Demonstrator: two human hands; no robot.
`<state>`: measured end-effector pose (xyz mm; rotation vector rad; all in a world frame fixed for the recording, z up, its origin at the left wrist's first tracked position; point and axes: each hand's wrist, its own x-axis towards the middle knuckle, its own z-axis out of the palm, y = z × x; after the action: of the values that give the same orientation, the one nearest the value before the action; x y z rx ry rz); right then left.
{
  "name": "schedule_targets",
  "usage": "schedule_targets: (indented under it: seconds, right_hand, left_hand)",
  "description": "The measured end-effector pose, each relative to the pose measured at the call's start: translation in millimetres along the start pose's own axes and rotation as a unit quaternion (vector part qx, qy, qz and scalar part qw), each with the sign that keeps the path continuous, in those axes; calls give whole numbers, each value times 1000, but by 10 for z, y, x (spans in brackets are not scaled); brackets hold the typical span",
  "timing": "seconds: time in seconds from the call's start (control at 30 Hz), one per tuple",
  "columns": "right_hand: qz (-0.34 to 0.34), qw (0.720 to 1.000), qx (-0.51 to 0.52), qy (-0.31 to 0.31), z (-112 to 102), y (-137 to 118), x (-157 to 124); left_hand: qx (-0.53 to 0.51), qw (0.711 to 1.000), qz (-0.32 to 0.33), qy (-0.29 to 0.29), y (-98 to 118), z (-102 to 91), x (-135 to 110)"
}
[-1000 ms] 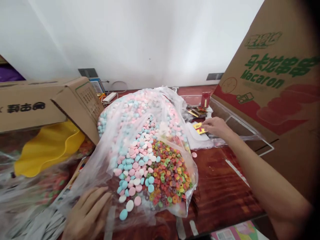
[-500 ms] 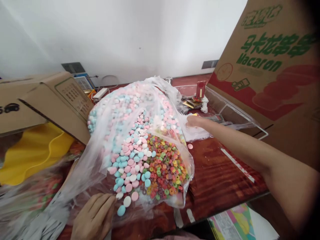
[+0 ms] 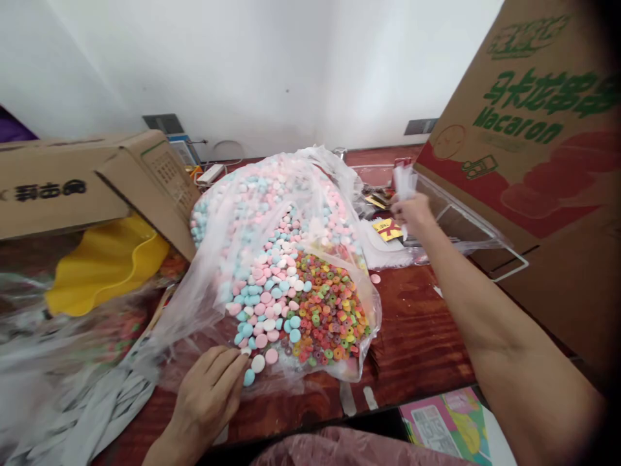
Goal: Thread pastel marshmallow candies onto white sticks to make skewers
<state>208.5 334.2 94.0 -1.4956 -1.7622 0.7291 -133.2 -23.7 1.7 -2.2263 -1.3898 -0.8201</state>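
A big clear plastic bag (image 3: pixel 272 220) lies on a dark red wooden table (image 3: pixel 422 349). It holds pink, blue and white round candies (image 3: pixel 272 285) and a heap of small multicoloured ring candies (image 3: pixel 325 317). My left hand (image 3: pixel 211 395) rests flat on the near edge of the bag, fingers stretched out next to a blue candy. My right hand (image 3: pixel 410 210) is raised at the far right of the bag, closed on a small clear plastic packet (image 3: pixel 403 182). A yellow and red card (image 3: pixel 387 229) lies on the table just below that hand.
A large "Macaron" carton (image 3: pixel 533 155) stands at the right. A brown carton (image 3: pixel 92 188) lies at the left, over a yellow plastic scoop (image 3: pixel 107 265). Crumpled clear plastic (image 3: pixel 72 382) fills the near left. A lone pink candy (image 3: pixel 374 279) lies on the table. A colourful booklet (image 3: pixel 441 424) sits below the table's edge.
My right hand has lifted from the table by the yellow card and now holds a clear packet up. My left hand has stayed on the bag's near edge.
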Motion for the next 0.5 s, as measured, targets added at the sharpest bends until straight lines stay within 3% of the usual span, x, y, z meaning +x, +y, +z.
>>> schedule_targets:
  seconds: [0.13,0.2,0.3,0.37,0.5]
  right_hand:
    - [-45,978,120,165,-231,-78,-597]
    - [-62,970,140,190,-223,79,-1064]
    - [-37,987,95,126,-11,440,-1722]
    - [-17,998,32,60,186,678,-1936]
    - [-13,996,-81,-23,416,953,-1729]
  left_hand:
    - [-18,1000,-12,-5,83,-45,-1]
    - [-29,999,-19,0,116,-44,-47]
    - [-59,998,-22,-11,177,10,-98]
    - [-77,997,-6,-18,228,77,-54]
    - [-101,993,48,-23,374,200,233]
